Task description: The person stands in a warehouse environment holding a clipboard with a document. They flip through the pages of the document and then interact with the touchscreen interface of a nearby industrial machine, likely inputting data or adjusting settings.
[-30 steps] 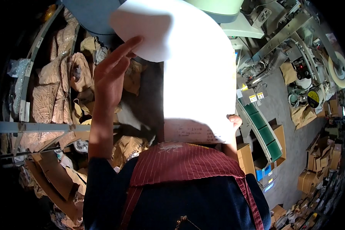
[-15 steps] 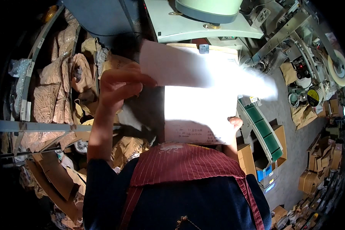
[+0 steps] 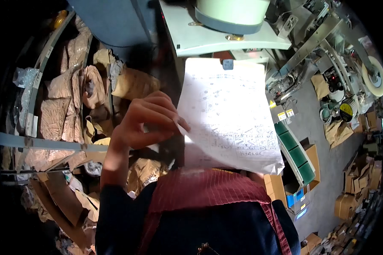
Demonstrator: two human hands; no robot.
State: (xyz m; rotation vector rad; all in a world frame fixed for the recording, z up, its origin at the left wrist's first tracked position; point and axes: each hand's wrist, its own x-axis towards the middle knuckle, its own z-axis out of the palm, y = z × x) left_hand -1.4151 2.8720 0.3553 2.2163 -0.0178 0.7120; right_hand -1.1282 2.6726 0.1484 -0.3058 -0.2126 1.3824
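Observation:
In front of my chest is a clipboard [image 3: 256, 63] with a dark clip [image 3: 228, 64] at its far edge. White paper sheets [image 3: 225, 102] lie on it, bearing printed lines and handwriting. My left hand [image 3: 151, 120] pinches the left edge of the top sheet between thumb and fingers. That sheet bows upward along its near part, and its near right corner hangs past the board. Under the sheet's near right part, my right hand is hidden; only a sliver of the right arm [image 3: 256, 177] shows beside the apron.
A grey-white machine table [image 3: 225, 44] stands ahead. At the left, a shelf rack [image 3: 40, 142] carries clear bags of brown parts [image 3: 54, 117]. On the right are a green conveyor [image 3: 297, 155], an open cardboard box [image 3: 312, 165] and a machine with a tape roll [image 3: 374, 76].
The top sheet, raised and blurred before, has come down over the clipboard. My left hand has moved right and toward me with it. My right thumb, seen earlier on the board's edge, is now covered.

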